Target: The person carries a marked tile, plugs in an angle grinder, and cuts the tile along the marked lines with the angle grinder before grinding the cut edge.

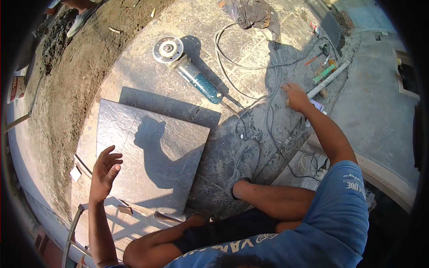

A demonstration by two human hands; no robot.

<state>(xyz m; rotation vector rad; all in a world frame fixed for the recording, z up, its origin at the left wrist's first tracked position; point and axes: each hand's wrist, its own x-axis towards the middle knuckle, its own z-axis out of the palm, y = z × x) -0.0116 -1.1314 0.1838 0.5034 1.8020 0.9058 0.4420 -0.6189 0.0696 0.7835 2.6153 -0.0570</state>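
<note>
Hovering by tile (183, 152), left hand (105, 175) unclenched; right hand (296, 96) outstretched, loosely spread near white pipe (329, 80)

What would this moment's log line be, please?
left hand: open, at left edge of tile; right hand: beside pale pipe, grip unclear; grinder: lying beyond tile

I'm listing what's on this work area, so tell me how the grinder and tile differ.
The grinder is long with a round disc; the tile is a flat, four-sided slab. The grinder's body is teal; the tile is grey. The grinder is smaller than the tile. Sunlight reaches both.
</note>
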